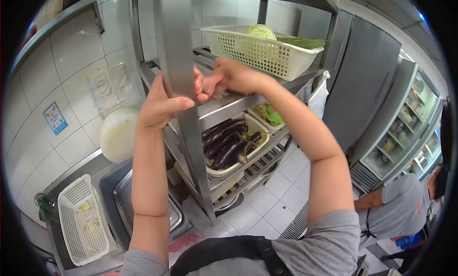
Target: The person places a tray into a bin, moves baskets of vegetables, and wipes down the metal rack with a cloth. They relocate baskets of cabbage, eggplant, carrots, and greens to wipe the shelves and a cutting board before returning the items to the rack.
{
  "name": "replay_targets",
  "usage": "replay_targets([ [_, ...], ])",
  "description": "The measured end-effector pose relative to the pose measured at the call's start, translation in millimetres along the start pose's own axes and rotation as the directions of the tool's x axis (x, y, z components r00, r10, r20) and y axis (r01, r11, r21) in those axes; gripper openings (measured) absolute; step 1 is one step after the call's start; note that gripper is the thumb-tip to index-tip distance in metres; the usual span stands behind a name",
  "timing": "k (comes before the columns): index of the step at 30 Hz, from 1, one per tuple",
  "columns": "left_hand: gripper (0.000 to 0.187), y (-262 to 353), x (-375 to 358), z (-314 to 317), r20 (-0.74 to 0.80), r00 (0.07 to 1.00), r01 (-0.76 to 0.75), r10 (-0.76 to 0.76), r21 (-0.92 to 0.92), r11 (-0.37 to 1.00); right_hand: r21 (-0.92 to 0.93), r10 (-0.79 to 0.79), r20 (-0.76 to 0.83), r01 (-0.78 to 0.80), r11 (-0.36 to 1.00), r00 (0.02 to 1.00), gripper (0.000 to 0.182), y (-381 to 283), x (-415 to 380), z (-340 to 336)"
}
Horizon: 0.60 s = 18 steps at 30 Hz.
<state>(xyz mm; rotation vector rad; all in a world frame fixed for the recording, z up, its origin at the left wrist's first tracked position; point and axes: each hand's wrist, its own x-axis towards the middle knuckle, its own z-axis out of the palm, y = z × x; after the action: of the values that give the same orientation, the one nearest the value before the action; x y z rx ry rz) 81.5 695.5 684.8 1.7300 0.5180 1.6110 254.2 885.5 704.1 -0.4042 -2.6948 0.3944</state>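
Observation:
My left hand [164, 102] is wrapped around the upright metal post [175, 32] of a steel shelf rack, thumb across the front and fingertips showing on the far side. Close to those fingertips, above the middle shelf's front rail [229, 109], my right hand [236, 77] is bent inward with its fingers curled. Motion blurs it a little, and whatever its fingers may hold is hidden. Just behind my right hand stands a white perforated basket [253, 49] holding a pale green cabbage [260, 31] and long green vegetables [301, 42].
Eggplants [234, 140] fill a white basket on the shelf below, beside a tray of leafy greens [274, 117]. At lower left, a white basket [64, 218] with scraps rests near a grey tub [109, 199]. A co-worker [405, 204] stands at right near glass-door fridges [396, 128].

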Motion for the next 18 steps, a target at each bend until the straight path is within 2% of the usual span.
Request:
replay_targets([
  [1, 0.055, -0.9, 0.3, 1.9, -0.014, 1.000, 0.007, -0.007, 0.011, 1.000, -0.123, -0.055, -0.035, 0.050, 0.991, 0.998, 0.024, 50.2, 11.6, -0.4],
  [2, 0.056, -1.2, 0.3, 3.4, -0.029, 1.000, -0.006, 0.007, 0.025, 1.000, -0.110, -0.066, -0.027, 0.063, 0.992, 0.997, 0.024, 57.1, 7.9, -0.9],
  [4, 0.056, -4.0, 0.5, 1.1, -0.065, 0.997, -0.044, 0.049, 0.068, 0.997, -0.380, -0.145, -0.374, -0.008, 0.925, 0.916, 0.027, 65.8, 10.9, -3.1],
  [5, 0.056, -4.0, 0.3, 1.2, -0.081, 0.995, -0.050, 0.057, 0.084, 0.995, -0.379, -0.165, -0.367, 0.015, 0.925, 0.915, 0.027, 45.5, 8.8, -9.8],
  [6, 0.055, -2.8, -2.9, 2.4, -0.132, 0.990, -0.034, 0.052, 0.131, 0.991, -0.306, 0.052, -0.230, -0.123, 0.944, 0.972, 0.028, 5.3, -3.2, -16.9],
  [7, 0.055, -1.1, -7.2, 4.9, -0.182, 0.982, -0.018, 0.050, 0.178, 0.984, -0.261, 0.260, -0.071, -0.270, 0.927, 0.963, 0.029, -27.9, -16.3, -23.5],
  [8, 0.056, 1.8, -11.9, 14.1, -0.301, 0.952, 0.025, 0.053, 0.249, 0.968, -0.352, 0.191, 0.071, -0.155, 0.923, 0.979, 0.032, -42.8, -32.1, -34.2],
  [9, 0.056, -2.8, -18.7, 23.8, -0.309, 0.950, 0.027, 0.056, 0.260, 0.965, -0.446, 0.147, 0.143, -0.069, 0.893, 0.979, 0.033, -44.9, -46.3, -35.3],
  [10, 0.056, -8.4, -23.1, 34.5, -0.432, 0.878, -0.037, 0.205, 0.366, 0.930, -0.524, 0.101, 0.214, 0.027, 0.851, 0.972, 0.035, -46.7, -60.5, -36.4],
  [11, 0.057, -15.0, -22.9, 44.2, -0.525, 0.771, -0.088, 0.361, 0.474, 0.876, -0.620, 0.068, 0.219, 0.084, 0.780, 0.973, 0.036, -46.5, -68.3, -32.0],
  [12, 0.056, -23.1, -20.3, 53.8, -0.563, 0.704, -0.028, 0.433, 0.588, 0.809, -0.618, -0.042, 0.176, 0.143, 0.773, 0.984, 0.036, -47.7, -71.4, -23.4],
  [13, 0.056, -25.7, -17.6, 55.9, -0.567, 0.697, -0.023, 0.440, 0.596, 0.803, -0.611, -0.150, 0.134, 0.200, 0.765, 0.980, 0.036, -49.2, -68.4, -14.9],
  [14, 0.054, -24.7, -16.3, 57.2, -0.530, 0.698, 0.073, 0.481, 0.721, 0.689, -0.430, -0.075, 0.125, 0.122, 0.894, 0.989, 0.032, -59.3, -52.2, -11.3],
  [15, 0.053, -23.1, -14.3, 58.4, -0.488, 0.706, 0.165, 0.513, 0.818, 0.551, -0.369, -0.084, 0.135, 0.129, 0.920, 0.987, 0.029, -57.9, -26.4, -5.8],
  [16, 0.053, -21.2, -12.8, 60.3, -0.533, 0.690, 0.204, 0.489, 0.792, 0.575, -0.310, -0.092, 0.151, 0.136, 0.941, 0.984, 0.026, -50.4, 5.1, 2.5],
  [17, 0.053, -21.5, -11.6, 61.2, -0.543, 0.680, 0.210, 0.493, 0.788, 0.578, -0.352, -0.118, 0.086, 0.141, 0.925, 0.989, 0.016, -36.0, 41.8, 21.7],
  [18, 0.053, -21.2, -10.9, 61.6, -0.557, 0.685, 0.174, 0.469, 0.750, 0.638, -0.401, -0.155, 0.023, 0.152, 0.903, 0.988, 0.007, -15.3, 80.3, 40.5],
])
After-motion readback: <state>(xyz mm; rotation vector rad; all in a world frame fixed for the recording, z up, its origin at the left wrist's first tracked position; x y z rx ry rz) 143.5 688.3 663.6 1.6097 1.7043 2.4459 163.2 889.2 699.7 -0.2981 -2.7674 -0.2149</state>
